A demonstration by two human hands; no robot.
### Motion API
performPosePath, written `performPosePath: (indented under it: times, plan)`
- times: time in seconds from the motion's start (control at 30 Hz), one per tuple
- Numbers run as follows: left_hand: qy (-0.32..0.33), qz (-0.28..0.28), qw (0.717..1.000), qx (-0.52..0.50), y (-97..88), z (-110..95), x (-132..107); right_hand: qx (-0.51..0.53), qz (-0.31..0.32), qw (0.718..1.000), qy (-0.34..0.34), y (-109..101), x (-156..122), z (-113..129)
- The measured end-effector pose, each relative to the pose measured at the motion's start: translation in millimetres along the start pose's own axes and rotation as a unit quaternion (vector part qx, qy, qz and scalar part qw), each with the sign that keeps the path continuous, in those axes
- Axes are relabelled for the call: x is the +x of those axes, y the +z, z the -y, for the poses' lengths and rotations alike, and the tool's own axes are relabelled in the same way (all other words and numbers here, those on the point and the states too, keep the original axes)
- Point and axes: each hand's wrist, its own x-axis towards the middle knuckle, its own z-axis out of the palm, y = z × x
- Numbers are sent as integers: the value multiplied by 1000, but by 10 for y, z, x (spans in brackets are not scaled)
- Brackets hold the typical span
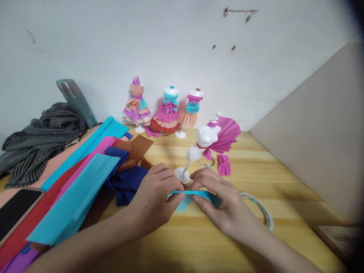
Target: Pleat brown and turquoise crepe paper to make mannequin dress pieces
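My left hand [155, 195] and my right hand [220, 203] meet over a folded strip of turquoise crepe paper [189, 197], both pinching it just above the wooden table [284, 182]. Right behind the hands a small white mannequin [203, 142] leans over on its round stand, with a pleated magenta paper fan [227, 134] at its back. A small magenta paper bow [224, 165] lies beside it.
Three dressed paper-gown mannequins [167, 112] stand against the white wall. Sheets of coloured crepe paper [82, 178] pile up at the left, with a phone [15, 212], striped cloth [36, 140] and grey bottle [75, 100]. A tape ring [263, 210] lies at the right, near a slanted board [318, 136].
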Motion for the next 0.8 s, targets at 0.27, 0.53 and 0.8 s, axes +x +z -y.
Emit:
performPosePath:
  times: [0.27, 0.53, 0.8]
  plan:
    - [0, -9, 1000, 7, -9, 1, -4, -17, -33, 999, 15, 9, -57, 2]
    - [-89, -30, 995, -36, -52, 0, 14, -62, -70, 995, 26, -13, -55, -12]
    - [-224, -114, 960, -120, 16, 4, 4, -136, -76, 987, 30, -16, -71, -14]
